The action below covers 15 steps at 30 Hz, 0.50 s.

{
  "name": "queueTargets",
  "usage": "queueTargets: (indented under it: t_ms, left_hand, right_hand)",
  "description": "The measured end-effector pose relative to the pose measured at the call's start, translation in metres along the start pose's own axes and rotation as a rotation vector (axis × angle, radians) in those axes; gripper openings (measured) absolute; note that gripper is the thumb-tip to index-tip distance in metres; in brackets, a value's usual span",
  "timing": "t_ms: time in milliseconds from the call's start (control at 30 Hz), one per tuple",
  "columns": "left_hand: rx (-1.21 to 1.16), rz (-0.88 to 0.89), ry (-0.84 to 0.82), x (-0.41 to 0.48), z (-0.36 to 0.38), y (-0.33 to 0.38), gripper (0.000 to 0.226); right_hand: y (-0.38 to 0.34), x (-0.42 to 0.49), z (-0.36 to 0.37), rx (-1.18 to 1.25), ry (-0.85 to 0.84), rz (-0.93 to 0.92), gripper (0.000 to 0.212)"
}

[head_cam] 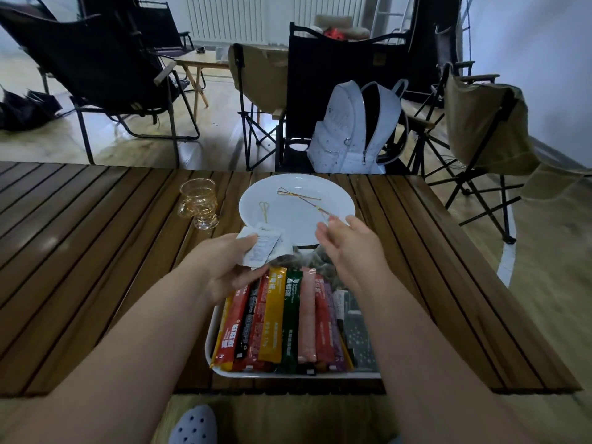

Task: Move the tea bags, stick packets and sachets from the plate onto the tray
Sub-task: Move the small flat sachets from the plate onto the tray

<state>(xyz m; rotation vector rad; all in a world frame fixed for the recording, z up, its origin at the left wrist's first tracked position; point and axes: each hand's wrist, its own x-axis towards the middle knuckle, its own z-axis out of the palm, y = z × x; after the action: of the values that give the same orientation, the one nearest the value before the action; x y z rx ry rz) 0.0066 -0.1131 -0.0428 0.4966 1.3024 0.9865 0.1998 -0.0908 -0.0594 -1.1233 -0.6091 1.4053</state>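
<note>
left hand (224,261) pinches a small bunch of white sachets (262,248), held over the near-left rim of the plate (288,219) and the far end of the tray (288,375). right hand (349,248) is loose, fingers relaxed, at the plate's near-right rim, a pick's tip just by its fingertips, contact unclear. three gold picks (298,193) lie on the plate. stick packets (272,315) lie side by side in the tray. a glass (198,203) stands left on the table (80,235).
</note>
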Motion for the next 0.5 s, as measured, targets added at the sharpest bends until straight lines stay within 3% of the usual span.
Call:
queueTargets:
  t_ms: [133,233,333,500]
  left_hand:
    - [-0.136,-0.009,-0.019,-0.009,0.002,-0.014,0.011]
    - [-0.073,0.031,-0.078,-0.013,0.007,-0.027,0.02]
    - [0.018,0.117,-0.15,-0.015,0.017,-0.034,0.026]
    - [0.108,0.18,-0.225,-0.015,0.032,-0.037,0.031]
  right_hand:
    - [0.005,-0.007,0.002,-0.34,-0.008,-0.038,0.031]
    - [-0.001,-0.02,-0.014,-0.619,-0.078,-0.069,0.024]
    - [-0.008,-0.034,-0.027,-0.731,-0.215,-0.081,0.036]
    - [-0.018,-0.044,-0.051,-0.787,-0.285,-0.115,0.018]
